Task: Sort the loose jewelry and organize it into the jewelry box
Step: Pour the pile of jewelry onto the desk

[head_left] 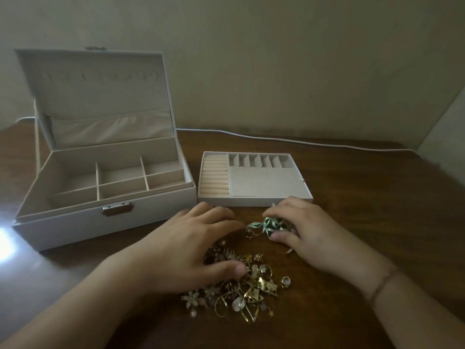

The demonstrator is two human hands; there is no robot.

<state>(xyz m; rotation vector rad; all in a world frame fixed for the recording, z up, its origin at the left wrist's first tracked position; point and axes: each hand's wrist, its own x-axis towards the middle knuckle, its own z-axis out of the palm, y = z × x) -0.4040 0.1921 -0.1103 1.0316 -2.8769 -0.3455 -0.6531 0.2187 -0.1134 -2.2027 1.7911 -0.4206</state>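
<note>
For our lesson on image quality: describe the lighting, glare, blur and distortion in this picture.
Head view: dim, warm light; white glare on the table at far left; left hand and right hand slightly blurred; wide-angle lens bows the jewelry box edges.

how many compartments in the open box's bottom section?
6 in the jewelry box: three along the back row, three along the front, split by thin dividers. The front wall hides part of the front-left one.

Table (352, 197) dark glossy wood; jewelry pile (247, 285) shiny gold metal; jewelry box (151, 210) matt, cloth-lined.
</note>
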